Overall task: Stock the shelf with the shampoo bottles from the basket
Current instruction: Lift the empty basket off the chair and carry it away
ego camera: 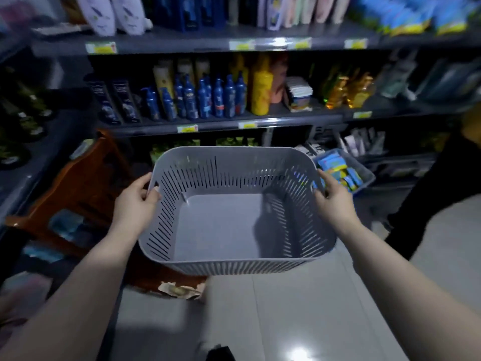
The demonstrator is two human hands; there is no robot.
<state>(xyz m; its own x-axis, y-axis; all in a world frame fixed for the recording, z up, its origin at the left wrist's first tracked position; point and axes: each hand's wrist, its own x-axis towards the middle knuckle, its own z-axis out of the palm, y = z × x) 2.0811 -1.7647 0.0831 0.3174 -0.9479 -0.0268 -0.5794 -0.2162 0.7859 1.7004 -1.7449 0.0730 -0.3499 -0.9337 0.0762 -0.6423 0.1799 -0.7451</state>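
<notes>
A grey slotted plastic basket (234, 264) is held in the air in front of me, with nothing inside it. My left hand (135, 201) grips its left rim and my right hand (335, 201) grips its right rim. Behind it, on the middle shelf (218, 123), stand several blue shampoo bottles (208, 97) in rows, beside dark bottles (114, 100) on the left and a tall yellow bottle (261, 87) on the right.
A brown wooden stool (78, 188) stands at the left by the shelves. A blue tub of packets (346, 173) sits low on the right. A person in dark clothing (437, 194) stands at the right edge. Torn paper (182, 290) lies on the tiled floor.
</notes>
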